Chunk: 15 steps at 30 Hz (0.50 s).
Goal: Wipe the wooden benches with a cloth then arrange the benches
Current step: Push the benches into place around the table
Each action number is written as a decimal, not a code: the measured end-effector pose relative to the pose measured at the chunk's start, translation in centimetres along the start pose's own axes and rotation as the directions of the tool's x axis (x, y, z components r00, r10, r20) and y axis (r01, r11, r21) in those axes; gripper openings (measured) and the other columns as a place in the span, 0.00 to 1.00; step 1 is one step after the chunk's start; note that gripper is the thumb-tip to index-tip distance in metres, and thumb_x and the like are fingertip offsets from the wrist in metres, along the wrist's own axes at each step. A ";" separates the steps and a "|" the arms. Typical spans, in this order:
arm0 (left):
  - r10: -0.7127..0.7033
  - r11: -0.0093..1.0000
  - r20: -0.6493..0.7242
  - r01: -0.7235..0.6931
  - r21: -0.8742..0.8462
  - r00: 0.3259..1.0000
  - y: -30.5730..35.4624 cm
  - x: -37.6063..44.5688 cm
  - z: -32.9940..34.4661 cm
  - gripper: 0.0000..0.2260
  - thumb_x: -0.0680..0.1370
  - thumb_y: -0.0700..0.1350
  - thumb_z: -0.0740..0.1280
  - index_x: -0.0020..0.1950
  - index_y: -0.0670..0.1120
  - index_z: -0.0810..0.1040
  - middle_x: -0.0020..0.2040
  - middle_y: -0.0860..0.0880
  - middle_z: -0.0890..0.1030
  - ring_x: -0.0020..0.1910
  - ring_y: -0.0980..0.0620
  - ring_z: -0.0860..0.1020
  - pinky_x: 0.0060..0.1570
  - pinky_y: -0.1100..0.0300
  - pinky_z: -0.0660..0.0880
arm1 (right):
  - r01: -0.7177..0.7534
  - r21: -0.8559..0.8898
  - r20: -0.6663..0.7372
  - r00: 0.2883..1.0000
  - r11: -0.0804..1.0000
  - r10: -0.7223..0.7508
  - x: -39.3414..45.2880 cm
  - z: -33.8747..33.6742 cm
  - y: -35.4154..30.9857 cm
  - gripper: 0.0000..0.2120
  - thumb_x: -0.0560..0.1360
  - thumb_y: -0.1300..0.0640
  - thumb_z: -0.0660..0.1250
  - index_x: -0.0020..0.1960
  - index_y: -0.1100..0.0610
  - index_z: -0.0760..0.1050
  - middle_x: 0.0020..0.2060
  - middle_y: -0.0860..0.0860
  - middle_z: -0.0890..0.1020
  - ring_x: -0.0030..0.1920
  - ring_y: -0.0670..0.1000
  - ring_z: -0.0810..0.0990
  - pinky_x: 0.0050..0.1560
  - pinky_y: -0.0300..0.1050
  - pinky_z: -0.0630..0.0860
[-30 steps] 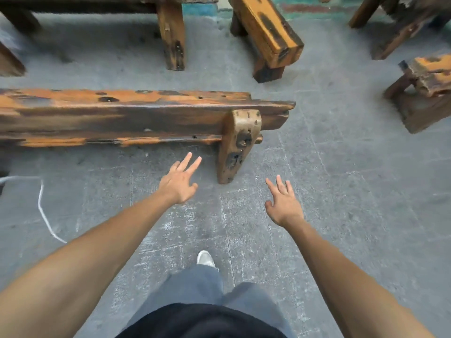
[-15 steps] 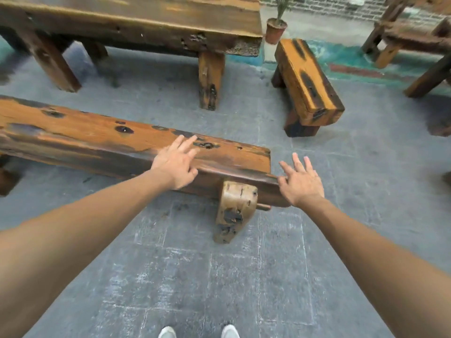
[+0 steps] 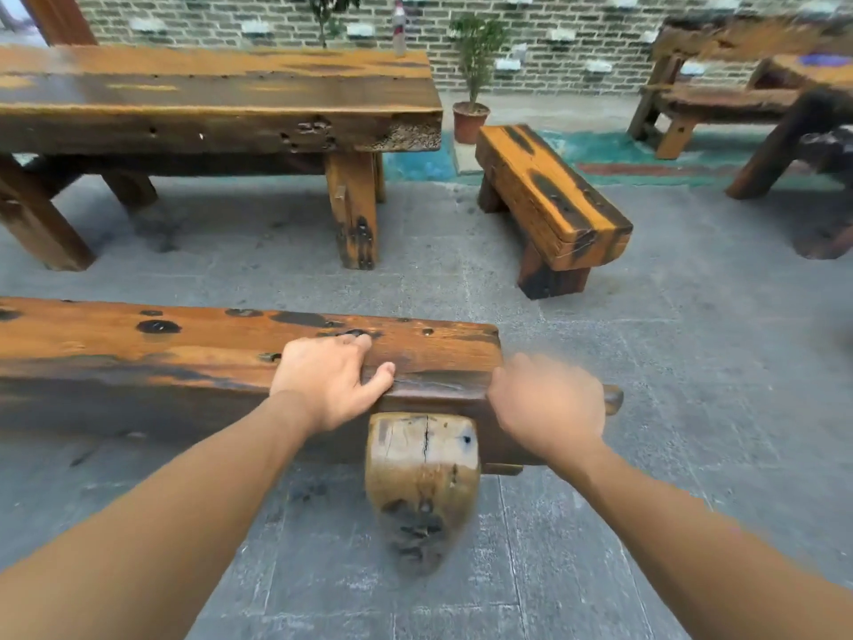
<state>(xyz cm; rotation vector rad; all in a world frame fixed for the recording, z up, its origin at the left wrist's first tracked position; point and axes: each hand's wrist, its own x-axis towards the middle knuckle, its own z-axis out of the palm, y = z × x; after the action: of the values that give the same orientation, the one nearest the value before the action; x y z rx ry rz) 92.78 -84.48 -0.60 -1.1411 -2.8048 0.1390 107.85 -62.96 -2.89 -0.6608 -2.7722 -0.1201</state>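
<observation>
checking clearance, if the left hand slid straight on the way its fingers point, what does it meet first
The left hand lies on the long bench, fingers pointing across its top. Beyond the far edge comes bare floor, then probably the table leg, though depth is unclear.

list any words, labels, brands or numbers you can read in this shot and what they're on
No text can be read anywhere in this view.
Bottle on the long table: it may carry a label, but it is too small and blurred to read.
Long bench, short bench, plant pot and brick wall: no writing shows on them.
</observation>
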 end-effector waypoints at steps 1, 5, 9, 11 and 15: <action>-0.011 1.000 -0.022 0.011 -0.001 1.000 0.1 -0.1 0.2 0.21 0.76 0.67 0.44 0.41 0.51 0.64 0.41 0.52 0.81 0.41 0.47 0.81 0.33 0.58 0.65 | -0.016 -0.002 -0.031 0.999 1.000 0.016 -0.3 0.1 -0.1 0.26 0.75 0.41 0.50 0.33 0.57 0.76 0.29 0.54 0.80 0.29 0.60 0.81 0.32 0.45 0.68; -0.066 0.998 -0.039 0.065 -0.019 0.997 0.4 -0.3 0.7 0.25 0.79 0.66 0.46 0.46 0.51 0.75 0.51 0.50 0.81 0.56 0.47 0.78 0.49 0.52 0.76 | -0.014 0.005 -0.299 0.954 1.000 0.015 -0.8 1.6 0.3 0.24 0.75 0.45 0.53 0.27 0.57 0.73 0.23 0.54 0.77 0.22 0.60 0.76 0.29 0.42 0.62; 0.040 0.999 -0.041 -0.041 -0.027 0.998 -0.4 0.8 0.8 0.26 0.81 0.63 0.45 0.72 0.56 0.71 0.77 0.51 0.64 0.78 0.48 0.59 0.70 0.45 0.65 | 0.012 -0.050 -0.322 0.946 0.999 -0.027 0.6 2.8 1.0 0.25 0.75 0.45 0.52 0.27 0.56 0.72 0.24 0.53 0.77 0.23 0.60 0.76 0.32 0.46 0.68; 0.087 0.996 -0.097 -0.089 -0.020 0.992 -0.8 0.9 1.0 0.26 0.81 0.61 0.44 0.76 0.57 0.64 0.80 0.51 0.60 0.80 0.48 0.55 0.72 0.47 0.63 | 0.036 -0.066 -0.370 0.927 0.997 -0.058 0.8 2.8 0.8 0.24 0.75 0.46 0.52 0.26 0.56 0.72 0.23 0.53 0.77 0.24 0.59 0.77 0.34 0.48 0.71; 0.146 0.989 -0.152 -0.147 0.002 0.978 -0.8 0.5 1.0 0.26 0.82 0.57 0.42 0.78 0.55 0.60 0.80 0.49 0.60 0.81 0.47 0.55 0.73 0.48 0.64 | 0.072 -0.089 -0.310 0.946 0.993 -0.096 0.8 1.9 1.0 0.24 0.75 0.46 0.52 0.27 0.56 0.74 0.24 0.52 0.78 0.24 0.59 0.77 0.33 0.47 0.72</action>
<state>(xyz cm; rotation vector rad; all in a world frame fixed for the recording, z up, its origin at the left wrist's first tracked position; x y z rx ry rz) 91.72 -84.74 -1.48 -1.3014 -2.5919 0.0491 107.12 -61.45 -4.45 -0.4915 -2.4965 -0.3222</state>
